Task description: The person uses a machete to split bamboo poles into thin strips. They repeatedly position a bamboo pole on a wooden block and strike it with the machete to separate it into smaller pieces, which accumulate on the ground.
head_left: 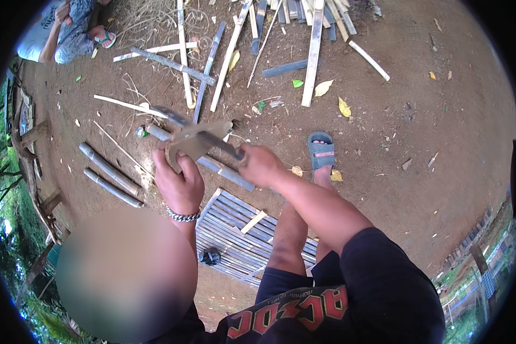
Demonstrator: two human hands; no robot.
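Observation:
My left hand, with a chain bracelet at its wrist, grips the near end of a wide tan piece that looks like split bamboo. My right hand is closed round the dark handle of a long-bladed knife. The knife lies across the tan piece, its far part blurred by motion. I cannot tell whether its edge is in the piece. Just below both hands, a dark bamboo pole lies slanting on the ground, partly hidden by the tan piece.
A slatted bamboo panel lies by my legs, with a black bag on it. Two short bamboo poles lie at left. Split bamboo strips are strewn ahead. Another person sits at the far left.

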